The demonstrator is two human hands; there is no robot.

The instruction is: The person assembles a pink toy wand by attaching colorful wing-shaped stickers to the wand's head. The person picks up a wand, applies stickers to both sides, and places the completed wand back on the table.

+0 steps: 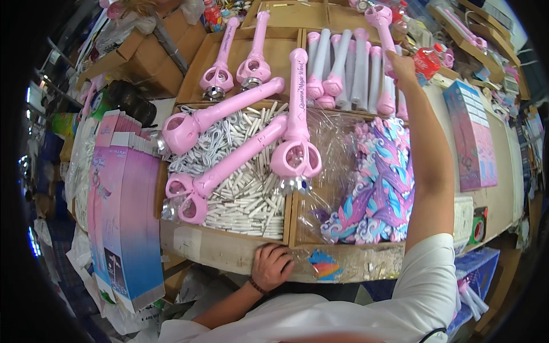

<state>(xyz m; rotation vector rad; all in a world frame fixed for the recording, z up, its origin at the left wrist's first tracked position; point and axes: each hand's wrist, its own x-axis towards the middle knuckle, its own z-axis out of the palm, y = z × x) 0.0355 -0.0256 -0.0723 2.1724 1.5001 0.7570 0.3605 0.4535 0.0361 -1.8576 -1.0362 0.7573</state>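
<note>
My right hand (402,67) is stretched out to the far right, its fingers closed round the handle of a pink toy wand (380,20) whose wide end points away from me. Beneath it lies a row of wand tubes (357,68) with pink ends and clear or white shafts. My left hand (271,267) rests at the table's front edge (211,248), fingers curled in and nothing visible in them. Ahead of it, a pink wand (297,108) with a silver base lies across the cartons, and two more wands (226,160) lie slanted to its left.
One carton holds white sticks (246,211) and white cords (206,143); beside it are purple and blue wing-like pieces (374,188). Flat printed boxes (126,200) stand stacked at left. A printed box (469,137) and a red-labelled bottle (428,60) stand at right.
</note>
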